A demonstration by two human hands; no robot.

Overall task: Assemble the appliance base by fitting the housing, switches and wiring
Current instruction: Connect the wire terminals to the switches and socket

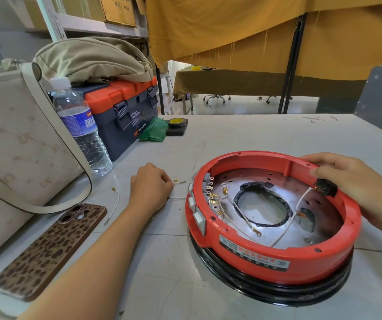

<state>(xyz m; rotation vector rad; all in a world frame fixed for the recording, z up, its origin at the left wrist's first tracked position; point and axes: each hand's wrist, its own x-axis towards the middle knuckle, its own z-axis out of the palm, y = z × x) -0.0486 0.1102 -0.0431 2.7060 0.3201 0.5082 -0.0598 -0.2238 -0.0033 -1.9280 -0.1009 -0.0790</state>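
A round red housing lies upside down on the table, on a black ring, with a metal plate and white wires inside. White switches sit in its left wall, their brass terminals facing inward. My right hand grips the right rim, next to a black socket with a white wire on it. My left hand rests on the table left of the housing and pinches a short white wire with brass end terminals.
Another loose white wire lies on the table beside a leopard-print phone. A water bottle, a beige bag, a blue and orange toolbox, a green packet and a tape roll stand behind.
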